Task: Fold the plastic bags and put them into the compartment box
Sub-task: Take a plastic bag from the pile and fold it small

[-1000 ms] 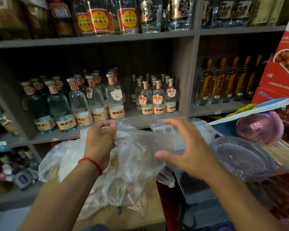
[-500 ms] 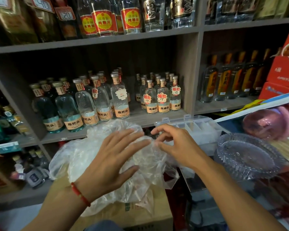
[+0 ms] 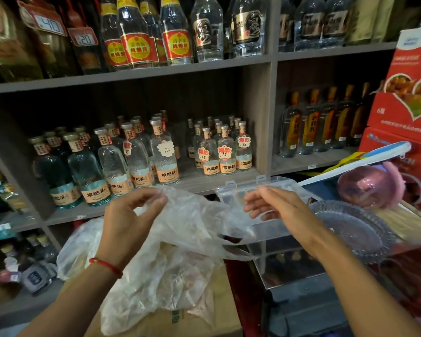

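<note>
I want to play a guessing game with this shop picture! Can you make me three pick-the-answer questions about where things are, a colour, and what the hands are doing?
1. Where is the compartment box?
A. right of the bags
B. top shelf
C. floor

2. What colour is the wrist string?
A. blue
B. red
C. green

3. What is the left hand doing?
A. pointing
B. resting flat
C. pinching a plastic bag

Answers: 1 A, it sits behind the right hand; 2 B, a red band shows; 3 C, fingertips grip the film.
</note>
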Demonstrator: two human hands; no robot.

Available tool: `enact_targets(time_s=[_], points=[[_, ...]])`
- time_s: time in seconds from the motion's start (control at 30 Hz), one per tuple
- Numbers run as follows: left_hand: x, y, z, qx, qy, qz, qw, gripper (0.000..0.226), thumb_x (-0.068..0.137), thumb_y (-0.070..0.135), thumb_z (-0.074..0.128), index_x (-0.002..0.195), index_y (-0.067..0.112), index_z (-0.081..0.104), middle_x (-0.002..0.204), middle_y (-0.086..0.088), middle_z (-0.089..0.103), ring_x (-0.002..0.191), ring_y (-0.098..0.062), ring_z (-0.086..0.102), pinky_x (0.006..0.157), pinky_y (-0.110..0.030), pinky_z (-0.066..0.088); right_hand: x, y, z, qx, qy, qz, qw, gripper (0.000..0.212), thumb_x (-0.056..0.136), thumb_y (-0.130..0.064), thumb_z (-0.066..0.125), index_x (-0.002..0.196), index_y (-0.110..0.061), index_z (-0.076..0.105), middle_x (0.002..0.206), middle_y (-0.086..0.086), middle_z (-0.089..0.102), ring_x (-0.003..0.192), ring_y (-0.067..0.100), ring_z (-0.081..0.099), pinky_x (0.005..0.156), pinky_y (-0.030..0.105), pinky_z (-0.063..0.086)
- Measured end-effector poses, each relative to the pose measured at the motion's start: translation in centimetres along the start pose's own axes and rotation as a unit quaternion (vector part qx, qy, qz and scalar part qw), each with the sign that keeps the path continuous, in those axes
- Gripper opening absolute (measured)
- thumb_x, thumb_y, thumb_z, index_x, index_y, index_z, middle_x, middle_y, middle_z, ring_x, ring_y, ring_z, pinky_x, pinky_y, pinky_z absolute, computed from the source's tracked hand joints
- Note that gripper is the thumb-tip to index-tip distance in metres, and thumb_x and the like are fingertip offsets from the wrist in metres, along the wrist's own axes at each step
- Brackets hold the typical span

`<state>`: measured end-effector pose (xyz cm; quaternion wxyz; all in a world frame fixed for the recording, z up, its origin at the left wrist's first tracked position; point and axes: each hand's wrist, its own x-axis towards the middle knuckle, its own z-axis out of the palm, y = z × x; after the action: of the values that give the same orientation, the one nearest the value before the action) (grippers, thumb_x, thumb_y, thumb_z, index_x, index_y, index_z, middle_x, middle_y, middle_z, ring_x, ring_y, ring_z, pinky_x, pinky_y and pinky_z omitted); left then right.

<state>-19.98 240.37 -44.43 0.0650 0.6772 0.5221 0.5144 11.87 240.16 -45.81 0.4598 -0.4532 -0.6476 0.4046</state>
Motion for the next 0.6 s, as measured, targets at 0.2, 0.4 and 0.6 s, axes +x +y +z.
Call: enact_targets(time_s=[0.2, 0.4, 0.6], points=[[0.2, -0.3, -0.4, -0.028, 0.021, -0.014, 0.999, 0.026, 0.088, 0.02, 0.08, 0.091, 0.045, 0.072, 0.091, 0.03, 0.073, 0.087, -0.002, 0.071, 0.084, -0.025, 0.055, -0.8, -0.4, -0.1, -0.018, -0.105, -0.002, 0.994, 0.048, 0.085, -0.069, 0.061, 0.123, -0.041, 0.068, 0.114, -0.008, 0.076, 0.104, 0.009, 0.072, 0.089, 0.028, 0.056], [0.3, -0.9, -0.6, -0.036, 0.034, -0.017, 0.999, 0.02, 0.089, 0.021, 0.079, 0.092, 0.04, 0.073, 0.092, 0.029, 0.073, 0.085, 0.002, 0.069, 0.08, -0.022, 0.052, -0.7, 0.0, 0.7, -0.012, -0.071, -0.021, 0.997, 0.022, 0.086, -0.024, 0.085, 0.106, -0.029, 0.077, 0.095, -0.006, 0.077, 0.087, 0.014, 0.075, 0.083, 0.027, 0.062], [0.2, -2.0, -1.1, -0.14, 0.028, -0.102, 0.984, 0.012, 0.085, 0.024, 0.08, 0.096, 0.019, 0.078, 0.086, 0.004, 0.078, 0.079, -0.013, 0.074, 0.075, -0.02, 0.058, -0.2, 0.5, -0.3, 0.028, 0.065, -0.031, 0.997, 0.016, 0.087, -0.005, 0.08, 0.1, -0.014, 0.078, 0.082, 0.007, 0.079, 0.075, 0.021, 0.077, 0.069, 0.025, 0.062]])
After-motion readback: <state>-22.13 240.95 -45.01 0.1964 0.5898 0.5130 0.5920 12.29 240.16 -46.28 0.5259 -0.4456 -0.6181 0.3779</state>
